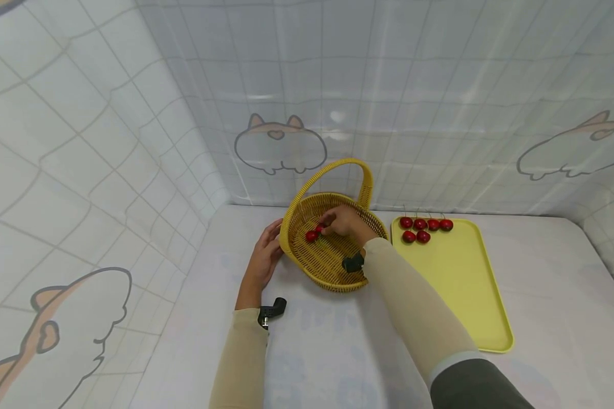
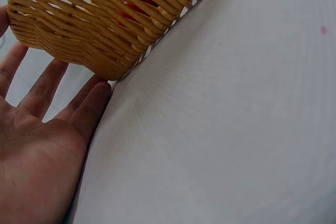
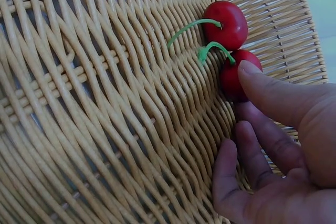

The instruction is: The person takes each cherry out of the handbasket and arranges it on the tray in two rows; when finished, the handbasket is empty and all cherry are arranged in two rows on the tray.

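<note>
A yellow woven basket (image 1: 332, 279) with a tall arched handle stands on the white table. Inside it, my right hand (image 1: 341, 220) pinches a red cherry (image 3: 231, 83) with a green stem between thumb and fingers, close over the woven bottom. Right beside that one lies another cherry (image 3: 227, 24), its stem curving over the wicker. My left hand (image 1: 264, 258) is at the basket's left side, its fingers (image 2: 44, 85) stretched out and touching the wicker wall from outside.
To the right of the basket lies a yellow tray (image 1: 455, 284). Several cherries (image 1: 420, 225) sit in two rows at its far left corner. A tiled-pattern curtain (image 1: 414, 113) rises behind the table's back edge, and another stretch runs along the left.
</note>
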Motion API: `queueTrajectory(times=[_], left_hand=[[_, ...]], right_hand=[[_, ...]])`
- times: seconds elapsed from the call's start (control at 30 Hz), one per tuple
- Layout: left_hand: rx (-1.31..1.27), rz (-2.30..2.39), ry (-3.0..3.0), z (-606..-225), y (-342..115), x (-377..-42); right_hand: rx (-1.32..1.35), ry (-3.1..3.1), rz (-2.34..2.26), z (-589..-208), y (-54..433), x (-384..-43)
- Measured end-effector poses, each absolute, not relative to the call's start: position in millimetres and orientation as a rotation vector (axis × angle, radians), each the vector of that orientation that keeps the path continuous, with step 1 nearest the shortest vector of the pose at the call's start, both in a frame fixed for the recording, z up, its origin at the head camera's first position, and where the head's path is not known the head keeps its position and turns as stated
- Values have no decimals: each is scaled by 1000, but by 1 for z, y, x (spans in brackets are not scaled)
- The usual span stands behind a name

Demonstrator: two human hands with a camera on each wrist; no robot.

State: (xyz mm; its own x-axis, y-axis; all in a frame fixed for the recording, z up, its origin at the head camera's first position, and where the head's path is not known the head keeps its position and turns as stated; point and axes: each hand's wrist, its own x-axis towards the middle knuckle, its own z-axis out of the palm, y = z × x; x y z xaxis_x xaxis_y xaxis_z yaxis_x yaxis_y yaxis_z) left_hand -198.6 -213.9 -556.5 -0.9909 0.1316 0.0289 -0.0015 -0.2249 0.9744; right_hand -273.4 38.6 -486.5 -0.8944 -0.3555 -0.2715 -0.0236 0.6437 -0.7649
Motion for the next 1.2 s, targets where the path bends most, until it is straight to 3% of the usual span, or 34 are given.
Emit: queueTrajectory(times=[0.73, 0.97, 1.2], left_hand=[[161, 2391, 1901, -554, -214, -198], [144, 2381, 1907, -555, -214, -198], [165, 2385, 1908, -558, -215, -200]], right_hand=[[-435, 2497, -1114, -481, 54, -278], [-426, 2509, -1140, -468, 59, -273], [-584, 2573, -1065, -449, 65, -263]])
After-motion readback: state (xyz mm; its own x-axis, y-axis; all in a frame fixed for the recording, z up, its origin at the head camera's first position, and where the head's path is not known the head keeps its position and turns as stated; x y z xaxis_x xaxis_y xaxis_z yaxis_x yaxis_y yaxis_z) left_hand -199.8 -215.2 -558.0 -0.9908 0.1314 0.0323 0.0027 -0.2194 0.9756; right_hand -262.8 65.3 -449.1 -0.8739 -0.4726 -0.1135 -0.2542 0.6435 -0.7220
